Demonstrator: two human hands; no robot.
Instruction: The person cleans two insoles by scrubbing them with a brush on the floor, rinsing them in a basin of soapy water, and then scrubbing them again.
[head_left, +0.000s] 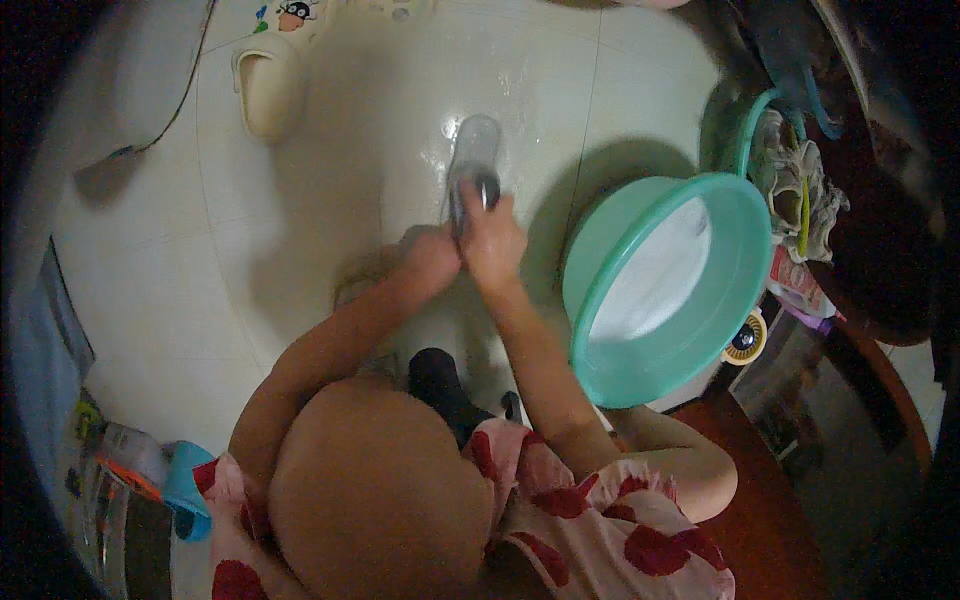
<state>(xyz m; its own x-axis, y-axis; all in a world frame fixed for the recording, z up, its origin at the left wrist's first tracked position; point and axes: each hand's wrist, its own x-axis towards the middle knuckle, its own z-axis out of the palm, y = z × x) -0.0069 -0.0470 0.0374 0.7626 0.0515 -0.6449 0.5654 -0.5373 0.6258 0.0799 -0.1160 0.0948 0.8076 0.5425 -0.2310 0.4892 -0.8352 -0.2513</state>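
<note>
Near the middle of the head view, a grey shoe or shoe sole (478, 142) lies lengthwise over the wet tiled floor, its rounded end pointing away. My left hand (431, 259) is closed at its near end; what the fingers grip is hidden. My right hand (495, 240) is shut on a dark, rounded object (487, 189), possibly a brush, against the grey piece. Motion blur hides the exact contact. To the right a tilted green plastic basin (671, 375) holds white, foamy-looking liquid (652, 277).
A cream slipper (274, 94) stands at the upper left. Laced shoes (787, 195) and a red-and-white packet (799, 281) lie beyond the basin, near a round yellow-rimmed object (746, 337). A light-blue item (189, 480) is at the lower left. My knees are close below the hands.
</note>
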